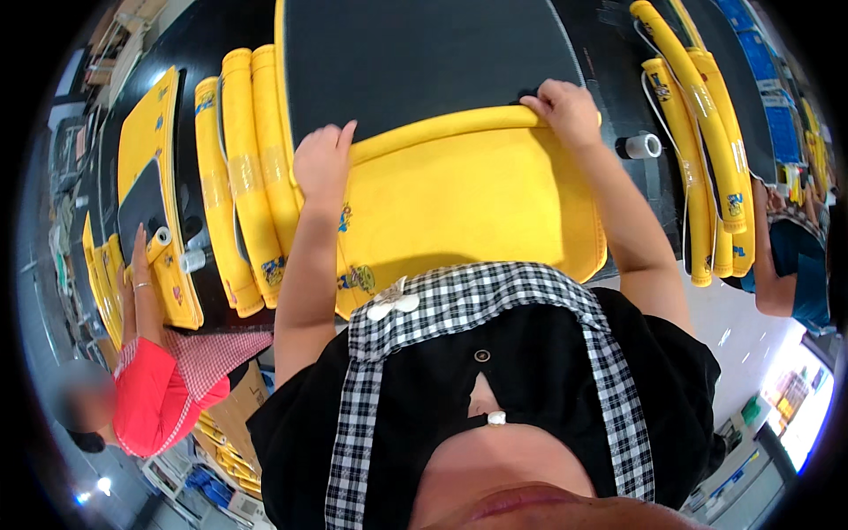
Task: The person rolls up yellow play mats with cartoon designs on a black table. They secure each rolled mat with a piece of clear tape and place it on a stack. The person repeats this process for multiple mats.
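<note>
In front of me lies a yellow mat (pixel 459 199) with small cartoon prints near its lower left side. Its far edge is curled over into a thick fold that runs from hand to hand, and beyond it a black sheet-like surface (pixel 424 66) stretches away. My left hand (pixel 323 163) is closed around the left end of the fold, thumb pointing up. At the right end, my right hand (pixel 565 110) grips the fold with bent fingers. Part of the fingers on both hands is hidden by the mat or the hand itself.
Rolled yellow mats (pixel 243 168) bound with clear tape lie at left, more rolled mats (pixel 707 141) at right. A tape roll (pixel 645 146) stands near my right hand. A co-worker in red (pixel 163 389) handles yellow mats at left; another person (pixel 791 256) is at right.
</note>
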The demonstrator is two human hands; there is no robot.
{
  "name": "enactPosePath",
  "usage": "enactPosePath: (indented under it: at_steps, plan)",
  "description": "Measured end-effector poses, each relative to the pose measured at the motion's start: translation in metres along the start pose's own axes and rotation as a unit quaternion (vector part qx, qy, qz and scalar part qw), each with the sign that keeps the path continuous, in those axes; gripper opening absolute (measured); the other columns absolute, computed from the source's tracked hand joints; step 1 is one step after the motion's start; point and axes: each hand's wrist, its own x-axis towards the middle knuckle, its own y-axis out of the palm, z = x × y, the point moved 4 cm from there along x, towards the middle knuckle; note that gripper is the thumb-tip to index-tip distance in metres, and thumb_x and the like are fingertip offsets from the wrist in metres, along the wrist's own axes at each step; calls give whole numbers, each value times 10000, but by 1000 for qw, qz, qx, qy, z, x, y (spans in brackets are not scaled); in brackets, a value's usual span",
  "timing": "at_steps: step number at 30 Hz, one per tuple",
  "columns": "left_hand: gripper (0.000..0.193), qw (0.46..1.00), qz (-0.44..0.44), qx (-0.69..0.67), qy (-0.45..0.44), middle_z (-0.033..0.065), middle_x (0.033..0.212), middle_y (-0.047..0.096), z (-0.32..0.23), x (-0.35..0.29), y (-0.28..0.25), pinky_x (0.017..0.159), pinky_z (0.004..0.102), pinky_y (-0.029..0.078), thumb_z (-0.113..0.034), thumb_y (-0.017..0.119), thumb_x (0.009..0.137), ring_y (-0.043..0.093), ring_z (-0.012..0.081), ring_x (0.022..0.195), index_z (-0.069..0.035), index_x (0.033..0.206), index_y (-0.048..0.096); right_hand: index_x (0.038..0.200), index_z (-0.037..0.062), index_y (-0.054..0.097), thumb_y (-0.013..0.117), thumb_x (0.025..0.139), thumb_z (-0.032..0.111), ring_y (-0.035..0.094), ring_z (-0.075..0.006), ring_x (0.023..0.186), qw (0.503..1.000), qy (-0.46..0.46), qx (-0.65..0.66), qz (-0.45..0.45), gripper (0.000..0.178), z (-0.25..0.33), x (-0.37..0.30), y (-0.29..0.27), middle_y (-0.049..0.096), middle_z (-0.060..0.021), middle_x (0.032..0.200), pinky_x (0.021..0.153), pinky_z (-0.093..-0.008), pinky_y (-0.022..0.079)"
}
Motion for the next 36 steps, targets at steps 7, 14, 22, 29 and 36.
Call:
enactPosePath:
  at_steps: [7,14,22,29,36]
  plan:
    - [240,980,-116,-85,138,130,999,669,-21,-40,-19,852,448,489,-198,754,896,619,344,939,-52,1061,658,1074,84,615,732,873,429,546,-309,1119,992,-42,-39,-116,416,24,-45,10,604,-103,1096,981,-450,397]
    - [296,982,-85,-95,142,100,1068,657,-26,30,-18,891,446,486,-195,758,889,612,320,987,-82,1151,681,904,145,654,671,911,523,596,-231,999,999,-26,-35,-29,379,1,54,22,626,-17,956,867,-406,432]
    - [333,974,-40,-128,185,69,1016,597,-46,49,-56,875,408,480,-281,792,852,559,271,983,-144,1149,726,865,127,631,711,901,414,584,-268,963,962,-100,-48,-248,300,63,41,-29,609,-27,920,864,-413,435]
    - [317,951,-203,0,232,56,1027,566,-67,83,-72,846,418,472,-351,762,875,539,283,984,-153,1119,717,904,148,686,641,954,456,602,-241,991,980,-72,-49,-181,315,66,103,-38,632,-42,929,875,-416,438]
    - [285,960,-149,-7,235,56,958,590,-68,137,-85,789,433,489,-373,754,877,565,302,924,-157,1050,684,972,130,689,673,911,438,578,-283,1017,951,-110,-2,-289,314,94,108,-50,623,-66,977,926,-443,433]
